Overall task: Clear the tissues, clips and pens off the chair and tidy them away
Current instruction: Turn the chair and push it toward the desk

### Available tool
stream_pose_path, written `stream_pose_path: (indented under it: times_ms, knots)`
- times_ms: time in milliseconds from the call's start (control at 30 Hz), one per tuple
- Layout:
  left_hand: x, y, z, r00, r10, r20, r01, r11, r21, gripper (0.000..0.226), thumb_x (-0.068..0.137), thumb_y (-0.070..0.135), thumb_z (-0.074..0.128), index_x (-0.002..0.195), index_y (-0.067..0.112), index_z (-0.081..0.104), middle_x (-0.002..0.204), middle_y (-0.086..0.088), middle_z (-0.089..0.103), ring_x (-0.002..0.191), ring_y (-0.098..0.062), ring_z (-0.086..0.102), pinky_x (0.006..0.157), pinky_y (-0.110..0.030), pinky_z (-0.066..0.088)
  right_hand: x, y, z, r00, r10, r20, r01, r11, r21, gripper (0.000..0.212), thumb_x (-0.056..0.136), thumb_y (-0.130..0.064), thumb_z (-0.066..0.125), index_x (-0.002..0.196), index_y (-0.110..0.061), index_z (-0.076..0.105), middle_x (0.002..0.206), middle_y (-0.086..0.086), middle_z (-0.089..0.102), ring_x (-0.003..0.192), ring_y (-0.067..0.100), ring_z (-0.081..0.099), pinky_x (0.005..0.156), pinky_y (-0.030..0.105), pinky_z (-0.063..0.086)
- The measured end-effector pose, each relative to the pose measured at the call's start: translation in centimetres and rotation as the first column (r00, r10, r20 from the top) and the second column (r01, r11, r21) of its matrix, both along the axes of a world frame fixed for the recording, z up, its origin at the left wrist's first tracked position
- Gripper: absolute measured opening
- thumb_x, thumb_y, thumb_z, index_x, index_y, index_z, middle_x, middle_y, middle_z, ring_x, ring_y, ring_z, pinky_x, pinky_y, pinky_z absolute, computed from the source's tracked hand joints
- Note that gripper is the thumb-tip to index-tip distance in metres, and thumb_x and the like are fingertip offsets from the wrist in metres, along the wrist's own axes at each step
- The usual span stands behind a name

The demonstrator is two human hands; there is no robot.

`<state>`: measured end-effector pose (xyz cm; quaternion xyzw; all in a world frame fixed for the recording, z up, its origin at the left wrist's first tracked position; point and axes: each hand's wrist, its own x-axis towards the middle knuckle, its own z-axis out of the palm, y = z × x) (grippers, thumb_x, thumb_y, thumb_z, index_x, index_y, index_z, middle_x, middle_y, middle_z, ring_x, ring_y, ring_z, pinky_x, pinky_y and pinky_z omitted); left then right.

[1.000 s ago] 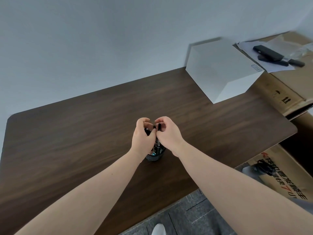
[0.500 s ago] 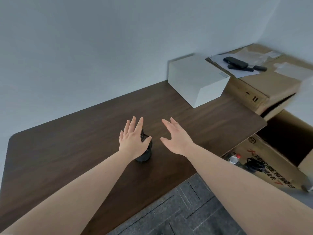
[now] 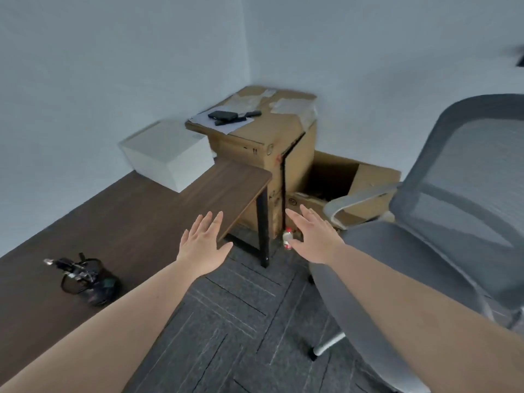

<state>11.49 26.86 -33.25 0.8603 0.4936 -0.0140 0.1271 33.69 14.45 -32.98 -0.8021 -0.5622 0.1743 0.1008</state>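
Observation:
A black mesh pen holder [image 3: 95, 285] stands on the dark wooden desk [image 3: 136, 211] at the left, with pens [image 3: 66, 266] sticking out of it toward the left. The grey mesh office chair [image 3: 442, 245] is at the right; the part of its seat that shows has nothing on it. My left hand [image 3: 202, 245] hovers flat with fingers spread over the desk's right end. My right hand [image 3: 314, 236] is also spread and empty, just left of the chair's seat edge. No tissues or clips show.
A white box [image 3: 167, 154] sits at the desk's far end. Behind it stands a tall cardboard box [image 3: 272, 143] with papers and black devices [image 3: 226, 117] on top. An open carton [image 3: 348, 180] lies on the floor beside a small bottle [image 3: 287, 237]. Grey carpet [image 3: 241, 321] covers the floor.
Both hands let go of the pen holder, opened, and swung right. The view turned right, bringing the chair into sight and leaving the holder at the left.

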Motion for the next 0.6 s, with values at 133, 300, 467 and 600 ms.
stream_pose_path:
  times_ms: [133,300,467,600]
  knots:
    - [9.9,-5.2,0.1,0.985,-0.175,-0.011,0.175,0.985,-0.006,0.076,0.094,0.049,0.042,0.151,0.030,-0.004,0.162,0.001,-0.002,0.149,-0.021,-0.005,0.121,-0.047,0.006,8.2,-8.7,0.4,0.984,-0.180,0.008,0.179,0.983,0.033,0.067,0.096,-0.038,0.047,0.150,-0.035,0.009,0.162,0.001,0.005,0.149,0.024,0.005,0.120,0.051,0.014]
    - [23.1,-12.9,1.6,0.922,-0.384,0.050,0.384,0.923,0.005,0.074,0.094,0.049,0.043,0.151,0.029,0.001,0.162,0.001,0.002,0.149,-0.022,-0.002,0.121,-0.047,0.008,16.5,-19.2,0.3,0.896,-0.444,0.018,0.444,0.896,-0.014,0.067,0.095,-0.040,0.047,0.151,-0.035,0.009,0.162,0.000,0.006,0.149,0.021,0.005,0.121,0.046,0.012]
    - [34.7,-18.9,2.6,0.783,-0.618,0.076,0.618,0.786,0.031,0.074,0.093,0.053,0.039,0.151,0.030,-0.001,0.162,-0.001,0.001,0.149,-0.024,-0.001,0.120,-0.049,0.011,21.5,-27.9,1.3,0.749,-0.662,0.004,0.662,0.749,0.012,0.067,0.094,-0.037,0.049,0.150,-0.036,0.014,0.162,-0.001,0.004,0.150,0.020,0.002,0.121,0.044,0.010]
    - [43.3,-23.5,4.0,0.691,-0.710,0.135,0.712,0.701,0.045,0.074,0.094,0.054,0.037,0.150,0.032,-0.005,0.162,-0.001,-0.003,0.149,-0.023,-0.004,0.120,-0.049,0.009,24.4,-33.7,3.4,0.648,-0.761,0.029,0.757,0.647,0.088,0.069,0.093,-0.034,0.051,0.149,-0.039,0.011,0.162,-0.004,0.000,0.150,0.016,-0.002,0.122,0.041,0.008]
